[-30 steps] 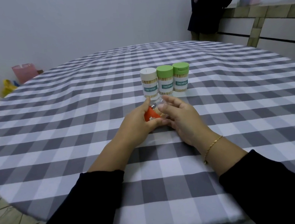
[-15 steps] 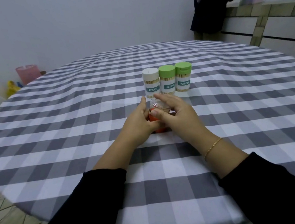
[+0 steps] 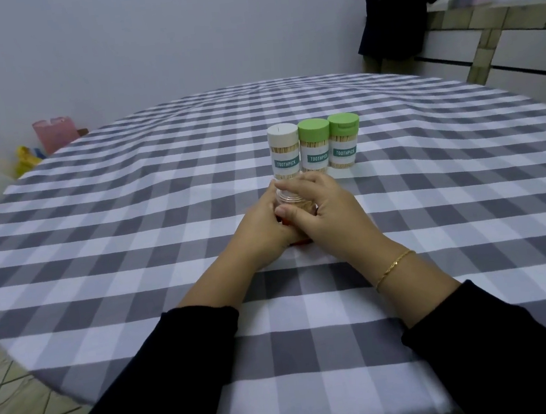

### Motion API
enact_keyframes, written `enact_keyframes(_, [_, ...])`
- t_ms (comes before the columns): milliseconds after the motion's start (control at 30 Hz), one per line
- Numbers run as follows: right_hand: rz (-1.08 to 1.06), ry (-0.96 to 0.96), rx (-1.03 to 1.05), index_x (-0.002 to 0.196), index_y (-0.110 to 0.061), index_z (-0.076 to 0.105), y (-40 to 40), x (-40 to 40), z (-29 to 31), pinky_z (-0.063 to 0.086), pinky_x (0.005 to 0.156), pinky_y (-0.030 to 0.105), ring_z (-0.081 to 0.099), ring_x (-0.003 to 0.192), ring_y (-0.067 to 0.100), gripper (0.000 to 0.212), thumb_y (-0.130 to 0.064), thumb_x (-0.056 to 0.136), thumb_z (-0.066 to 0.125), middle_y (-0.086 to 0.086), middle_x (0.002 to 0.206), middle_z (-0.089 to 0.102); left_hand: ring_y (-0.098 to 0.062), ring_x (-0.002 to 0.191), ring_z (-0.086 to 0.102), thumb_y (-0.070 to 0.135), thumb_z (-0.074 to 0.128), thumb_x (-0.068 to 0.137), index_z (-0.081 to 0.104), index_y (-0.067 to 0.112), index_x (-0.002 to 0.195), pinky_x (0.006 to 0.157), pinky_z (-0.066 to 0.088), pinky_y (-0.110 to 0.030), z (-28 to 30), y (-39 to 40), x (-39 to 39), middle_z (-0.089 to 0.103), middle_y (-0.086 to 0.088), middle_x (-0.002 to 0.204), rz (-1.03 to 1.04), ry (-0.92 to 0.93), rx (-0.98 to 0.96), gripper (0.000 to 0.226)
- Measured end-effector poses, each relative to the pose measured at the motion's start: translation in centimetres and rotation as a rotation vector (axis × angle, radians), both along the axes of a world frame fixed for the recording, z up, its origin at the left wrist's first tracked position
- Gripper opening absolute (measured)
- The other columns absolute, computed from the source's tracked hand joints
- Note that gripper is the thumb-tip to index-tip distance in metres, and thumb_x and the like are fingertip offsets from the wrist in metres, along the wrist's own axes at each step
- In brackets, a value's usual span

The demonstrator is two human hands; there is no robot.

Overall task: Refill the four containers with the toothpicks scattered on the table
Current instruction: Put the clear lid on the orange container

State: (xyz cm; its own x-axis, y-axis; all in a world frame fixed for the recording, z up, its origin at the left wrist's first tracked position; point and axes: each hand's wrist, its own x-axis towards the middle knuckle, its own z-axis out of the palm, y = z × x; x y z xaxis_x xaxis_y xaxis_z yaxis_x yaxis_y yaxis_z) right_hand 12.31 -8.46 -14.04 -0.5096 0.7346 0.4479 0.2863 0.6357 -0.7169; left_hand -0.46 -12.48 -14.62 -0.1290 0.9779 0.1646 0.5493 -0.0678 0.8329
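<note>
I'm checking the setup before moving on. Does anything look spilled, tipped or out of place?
Nothing spilled. Three capped toothpick jars stand upright in a tidy row. The fourth jar, gripped by the left hand and right hand, appears upside down, with its orange cap against the tablecloth.

Grey-checked tablecloth [image 3: 130,223] spread wide; beyond its far-left edge, pink bag [image 3: 54,133]; beyond far-right, dark-clothed person [image 3: 393,19] standing.

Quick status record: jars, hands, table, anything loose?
capped jars: three upright in a row, white lid, green lid, green lid, all showing toothpicks
fourth jar: clear, between both hands, with something orange beneath it
left hand: grip on fourth jar
right hand: grip on fourth jar
loose toothpicks: none visible
table: checked cloth
</note>
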Motion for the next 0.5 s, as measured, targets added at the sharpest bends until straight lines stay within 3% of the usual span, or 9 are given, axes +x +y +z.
enact_keyframes(133, [-0.006,0.005,-0.022,0.128,-0.027,0.059,0.06,0.21,-0.05,0.034,0.1,0.015,0.049,0.118,0.007,0.045,-0.029,0.084,0.069,-0.007,0.131,0.054,0.013,0.09,0.061,0.01,0.078,0.073,0.048,0.028,0.134,0.069,0.042,-0.002,0.06,-0.3,-0.05,0.067,0.018,0.108,0.019,-0.037,0.015,0.07])
enact_keyframes(267, [-0.023,-0.015,-0.048,0.132,-0.031,0.055,-0.1,0.27,-0.11,0.034,0.107,0.023,0.045,0.125,0.005,0.05,-0.032,0.085,0.068,-0.009,0.139,0.049,0.012,0.089,0.062,0.005,0.076,0.073,0.054,0.03,0.128,0.069,0.043,-0.002,-0.04,-0.4,-0.05,0.069,0.018,0.105,0.032,-0.062,0.027,0.065])
enact_keyframes(400, [0.017,0.012,-0.118,0.135,-0.027,0.052,-0.65,0.36,0.37,0.029,0.095,0.005,0.04,0.118,-0.003,0.04,-0.03,0.096,0.052,-0.009,0.136,0.046,0.013,0.087,0.06,0.014,0.08,0.072,0.049,0.024,0.129,0.069,0.046,-0.005,-0.18,-0.43,0.23,0.064,0.016,0.107,0.096,-0.119,0.005,0.066])
enact_keyframes(500, [0.044,0.058,-0.213,0.137,-0.024,0.049,-0.54,0.48,0.7,0.026,0.102,0.01,0.039,0.12,-0.001,0.038,-0.019,0.1,0.041,-0.006,0.136,0.046,0.012,0.089,0.058,0.017,0.082,0.072,0.046,0.025,0.129,0.072,0.049,-0.007,-0.11,-0.49,0.45,0.06,0.014,0.111,0.123,-0.132,0.015,0.068])
